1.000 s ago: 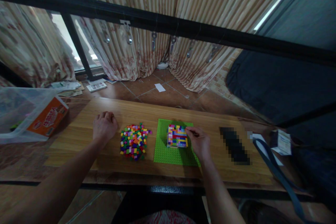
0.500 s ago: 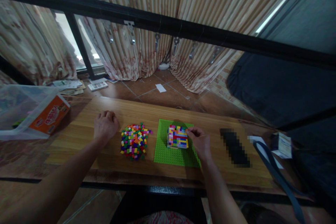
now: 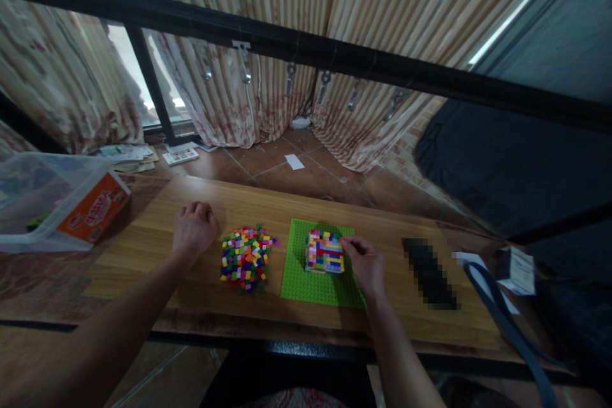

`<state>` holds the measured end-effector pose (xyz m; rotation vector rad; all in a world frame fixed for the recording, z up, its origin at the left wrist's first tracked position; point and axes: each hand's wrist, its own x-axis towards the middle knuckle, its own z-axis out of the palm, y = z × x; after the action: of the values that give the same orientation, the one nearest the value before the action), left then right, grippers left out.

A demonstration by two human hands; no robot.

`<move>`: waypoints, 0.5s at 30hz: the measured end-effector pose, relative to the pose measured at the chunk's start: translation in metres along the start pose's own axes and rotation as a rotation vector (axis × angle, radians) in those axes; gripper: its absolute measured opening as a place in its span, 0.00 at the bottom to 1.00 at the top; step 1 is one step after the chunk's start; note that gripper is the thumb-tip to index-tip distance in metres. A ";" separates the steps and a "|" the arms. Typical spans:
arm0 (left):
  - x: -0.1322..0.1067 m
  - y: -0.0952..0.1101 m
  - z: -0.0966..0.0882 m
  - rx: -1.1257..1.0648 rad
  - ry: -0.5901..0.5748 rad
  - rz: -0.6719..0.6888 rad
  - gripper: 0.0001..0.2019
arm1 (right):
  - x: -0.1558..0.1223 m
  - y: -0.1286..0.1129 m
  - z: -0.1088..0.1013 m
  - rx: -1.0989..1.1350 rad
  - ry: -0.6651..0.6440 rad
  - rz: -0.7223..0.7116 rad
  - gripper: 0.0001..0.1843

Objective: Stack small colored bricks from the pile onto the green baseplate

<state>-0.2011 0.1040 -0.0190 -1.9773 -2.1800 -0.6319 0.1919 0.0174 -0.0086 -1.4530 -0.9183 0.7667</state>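
A green studded baseplate (image 3: 296, 284) lies on the wooden tabletop. On it stands a low block built of many-coloured toy bricks (image 3: 325, 253). My right hand (image 3: 366, 261) reaches in from the right, thumb and forefinger pinched at the block's far right corner. Whether a loose brick is between those fingertips is too small to tell. To the left of the baseplate lies a pile of small loose bricks (image 3: 245, 258) in mixed colours. My left hand (image 3: 195, 227) rests on the table left of the pile, its fingers curled under and their tips hidden.
A clear plastic bin (image 3: 43, 204) with an orange label stands at the left. A blurred-out dark object (image 3: 430, 273) lies on the right of the table (image 3: 143, 255). A dark strap (image 3: 502, 312) hangs at the right edge. A black metal bar (image 3: 268, 44) crosses beyond the table.
The view has shifted slightly. Both hands stay practically where they were, the right one still pinched at the block's corner.
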 end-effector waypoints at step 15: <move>0.000 0.000 0.000 -0.010 0.004 0.005 0.17 | -0.006 -0.004 0.000 -0.021 0.062 -0.029 0.22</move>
<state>-0.2011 0.1040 -0.0193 -1.9842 -2.1730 -0.6459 0.1884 0.0119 -0.0050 -1.4714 -0.9002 0.6885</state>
